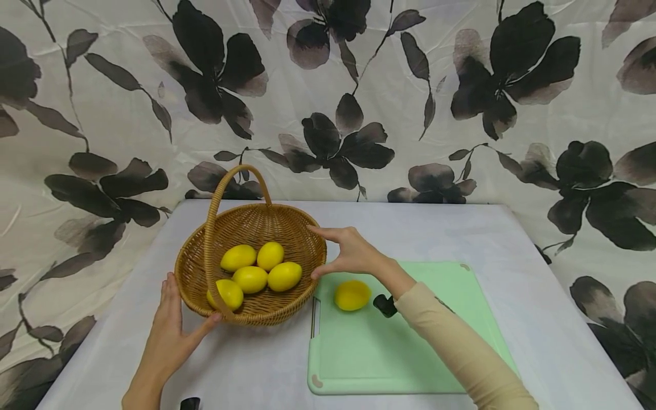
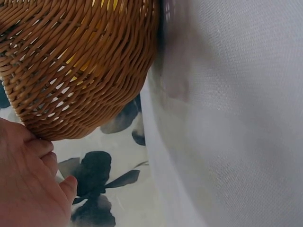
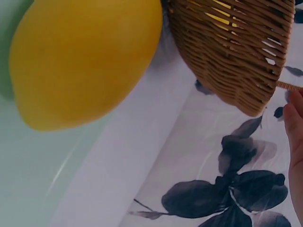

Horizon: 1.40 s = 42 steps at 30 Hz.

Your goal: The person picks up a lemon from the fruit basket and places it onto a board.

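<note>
In the head view a wicker basket with an arched handle holds several yellow lemons. My left hand lies along the basket's left side, fingers extended upward and thumb reaching to the front rim. On the opposite side, my right hand is at the rim, thumb and fingers spread apart. The left wrist view has the woven basket wall above the left fingers. One more lemon lies on a green cutting board under the right forearm; it looms large in the right wrist view.
A white cloth covers the table. Behind hangs a floral curtain. The cutting board's left edge is close to the basket's right side. Dark wrist-camera parts show by the right wrist.
</note>
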Available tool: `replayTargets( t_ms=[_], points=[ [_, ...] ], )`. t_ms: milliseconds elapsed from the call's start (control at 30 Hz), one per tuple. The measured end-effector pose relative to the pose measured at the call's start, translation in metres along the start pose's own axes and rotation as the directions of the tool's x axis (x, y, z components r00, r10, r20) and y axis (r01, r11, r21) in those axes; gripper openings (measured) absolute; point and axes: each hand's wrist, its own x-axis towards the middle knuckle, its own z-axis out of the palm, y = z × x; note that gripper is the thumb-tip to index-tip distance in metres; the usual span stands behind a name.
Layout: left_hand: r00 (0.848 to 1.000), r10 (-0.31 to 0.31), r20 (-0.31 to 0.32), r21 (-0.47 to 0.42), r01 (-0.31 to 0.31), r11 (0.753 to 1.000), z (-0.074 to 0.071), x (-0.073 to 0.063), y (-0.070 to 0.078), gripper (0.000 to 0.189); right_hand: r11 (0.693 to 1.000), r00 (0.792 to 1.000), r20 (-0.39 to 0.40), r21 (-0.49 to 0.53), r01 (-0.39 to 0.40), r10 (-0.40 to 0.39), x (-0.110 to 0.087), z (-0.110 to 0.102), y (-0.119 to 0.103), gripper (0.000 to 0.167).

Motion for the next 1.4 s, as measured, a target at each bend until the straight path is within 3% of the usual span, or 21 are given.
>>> replayTargets(
  t_ms=[600, 833, 1400],
  points=[
    [1.0, -0.005, 0.014, 0.022, 0.005, 1.0, -0.003, 0.001, 0.0, 0.114, 0.997, 0.994, 0.099, -0.071, -0.036, 0.043, 0.029, 0.009, -0.017, 0.09],
    [1.0, -0.002, 0.027, 0.029, 0.002, 1.0, -0.004, 0.002, 0.001, 0.114, 0.998, 0.985, 0.166, -0.042, -0.05, 0.056, 0.037, 0.015, -0.022, 0.091],
    [0.999, -0.018, 0.026, 0.033, 0.018, 0.999, -0.003, 0.001, 0.001, 0.115, 0.983, 0.969, 0.243, -0.183, 0.0, 0.045, 0.067, 0.021, -0.032, 0.09]
  ],
)
